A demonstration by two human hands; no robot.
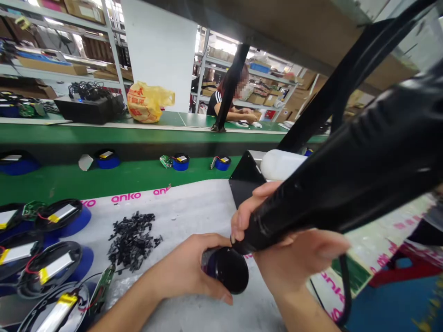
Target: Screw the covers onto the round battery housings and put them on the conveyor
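My left hand [188,267] is wrapped round a small round part [231,270] with a glossy black face and a dark blue side, held over the white sheet. My right hand [287,258] grips a large black tube-like tool [332,180] that slants down from the upper right. The tool's narrow end touches or nearly touches the upper edge of the round part. A loose pile of small black pieces [133,240] lies on the sheet to the left of my hands.
Blue housings [62,216] with batteries and wires crowd the left. More blue units [180,161] stand on the green belt [138,177]. A white bottle [282,164] lies beside a black box [247,177]. Across the bench are a yellow bag [147,102] and a person [228,94].
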